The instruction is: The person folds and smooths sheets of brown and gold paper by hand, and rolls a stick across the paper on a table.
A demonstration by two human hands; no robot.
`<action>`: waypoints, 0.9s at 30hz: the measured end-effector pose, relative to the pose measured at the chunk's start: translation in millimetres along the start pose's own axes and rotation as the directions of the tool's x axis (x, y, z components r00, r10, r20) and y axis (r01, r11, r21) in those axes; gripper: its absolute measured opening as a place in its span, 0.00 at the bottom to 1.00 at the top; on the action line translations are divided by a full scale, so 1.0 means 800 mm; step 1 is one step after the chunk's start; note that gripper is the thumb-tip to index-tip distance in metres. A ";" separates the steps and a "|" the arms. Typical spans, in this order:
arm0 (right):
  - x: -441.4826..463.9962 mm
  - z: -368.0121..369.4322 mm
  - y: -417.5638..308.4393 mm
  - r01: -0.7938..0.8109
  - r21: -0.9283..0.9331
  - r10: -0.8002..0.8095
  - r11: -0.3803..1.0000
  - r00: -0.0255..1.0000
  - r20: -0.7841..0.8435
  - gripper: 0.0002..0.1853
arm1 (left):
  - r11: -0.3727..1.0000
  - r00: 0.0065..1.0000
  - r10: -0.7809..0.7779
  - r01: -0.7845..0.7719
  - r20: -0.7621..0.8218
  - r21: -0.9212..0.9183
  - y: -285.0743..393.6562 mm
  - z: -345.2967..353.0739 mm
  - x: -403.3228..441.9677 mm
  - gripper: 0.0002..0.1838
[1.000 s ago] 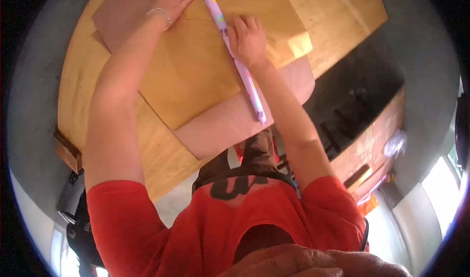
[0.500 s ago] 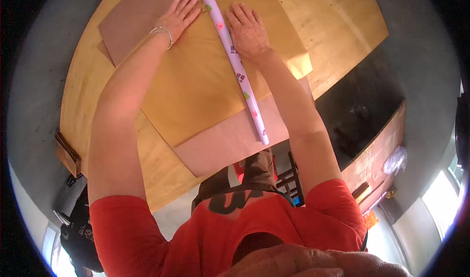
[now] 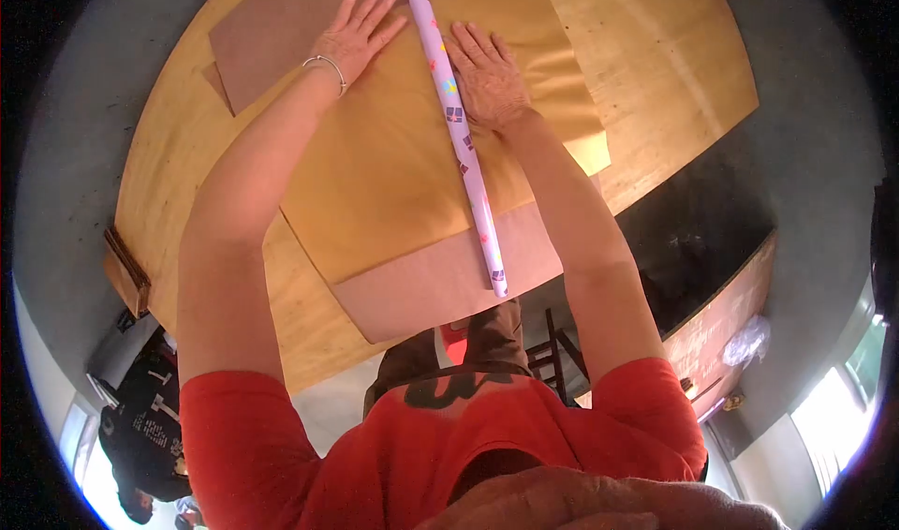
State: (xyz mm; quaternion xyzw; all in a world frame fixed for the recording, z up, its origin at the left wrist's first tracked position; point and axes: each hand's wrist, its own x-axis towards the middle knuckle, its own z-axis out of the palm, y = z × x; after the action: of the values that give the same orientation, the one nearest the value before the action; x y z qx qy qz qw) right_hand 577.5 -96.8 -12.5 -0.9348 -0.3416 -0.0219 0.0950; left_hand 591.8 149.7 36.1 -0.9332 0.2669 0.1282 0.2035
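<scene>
A long, thin lilac tube with a colourful printed pattern point(image 3: 455, 115) lies lengthwise across a yellow sheet point(image 3: 375, 174). Its near end reaches over a dusty-pink sheet point(image 3: 421, 296) underneath. To the tube's left, my left hand point(image 3: 359, 36), with a bracelet at the wrist, rests flat on the sheets with fingers spread. My right hand point(image 3: 489, 79) lies flat on the yellow sheet just right of the tube, fingers stretched out. Its fingertips are close against the tube; whether they touch it I cannot tell.
A pale wooden table point(image 3: 670, 71) carries the sheets. At its left edge stands a small stack of brown boards point(image 3: 126, 272). A clear plastic bag point(image 3: 745, 341) hangs by a brown panel at right. Someone in dark clothing point(image 3: 145, 427) is at lower left.
The tube's visible print differs, so it has turned, and its near end sits slightly further left on the pink sheet. Both hands stay flat beside it. The whole view has shifted a little.
</scene>
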 end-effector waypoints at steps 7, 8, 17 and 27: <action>0.002 -0.007 -0.001 -0.003 -0.025 0.005 1.000 0.997 0.076 0.27 | 0.957 0.955 -0.228 0.255 0.192 -0.135 -0.022 -0.018 -0.033 0.52; 0.001 -0.006 0.000 0.002 -0.023 0.000 1.000 0.997 0.082 0.27 | 0.938 0.940 -0.320 0.332 0.115 -0.101 -0.023 -0.009 -0.040 0.46; 0.004 0.002 0.002 0.041 -0.080 -0.039 0.996 0.999 0.029 0.28 | 0.347 0.856 -0.407 0.469 0.320 -0.812 0.183 -0.054 -0.066 0.20; 0.001 0.024 0.014 0.067 -0.019 -0.068 0.998 0.997 -0.042 0.27 | 0.112 0.672 -0.514 0.669 0.533 -0.735 0.241 -0.068 -0.041 0.24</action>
State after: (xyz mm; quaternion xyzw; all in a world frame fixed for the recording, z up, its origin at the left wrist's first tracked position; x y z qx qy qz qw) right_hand 584.7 -100.9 -33.3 -0.9229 -0.3705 -0.0480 0.0933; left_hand 465.9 -9.2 35.3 -0.8984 -0.2569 0.2241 -0.2767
